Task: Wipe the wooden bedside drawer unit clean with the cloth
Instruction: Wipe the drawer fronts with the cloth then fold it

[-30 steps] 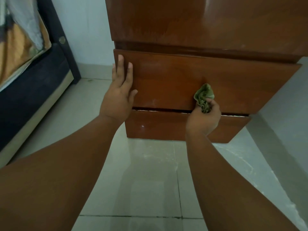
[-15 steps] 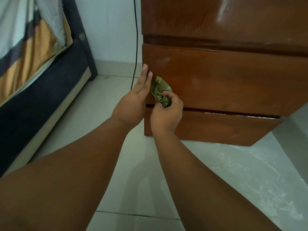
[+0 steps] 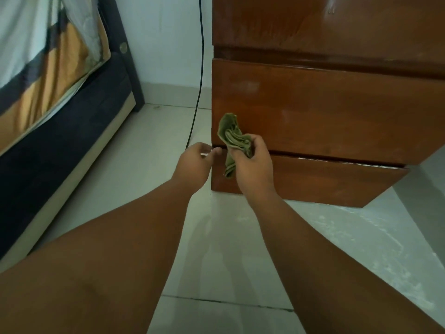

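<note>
The wooden bedside drawer unit [image 3: 337, 112] stands on the floor against the wall, to the right of the bed, and it fills the upper right of what I can see. The green cloth [image 3: 232, 136] is at the lower left corner of the middle drawer front [image 3: 325, 116], just above the dark gap over the bottom drawer [image 3: 313, 182]. It is bunched up, with one end standing up and a tail hanging down. The right hand [image 3: 252, 165] grips it, fingers curled round the wad; I cannot tell whether the cloth presses the wood or sits just off it.

The left hand [image 3: 192, 165] is at the unit's left edge, level with that gap. Its fingers are loosely curled and hold nothing that I can make out.

I judge the job to be somewhere in the middle. The middle front shows pale hazy patches near its upper left, and the top front [image 3: 325, 25] carries dull streaks, so both look to need more passes. The bottom drawer, the left side and the gaps appear unwiped, though the light is poor. A white chipped line [image 3: 349, 162] runs along the bottom drawer's top edge; that looks like damage, not dirt.

A black cable [image 3: 199, 80] hangs down the wall just beside the unit. The tiled floor [image 3: 216, 249] has powdery marks to the right. The bed [image 3: 60, 128] lies well apart.
</note>
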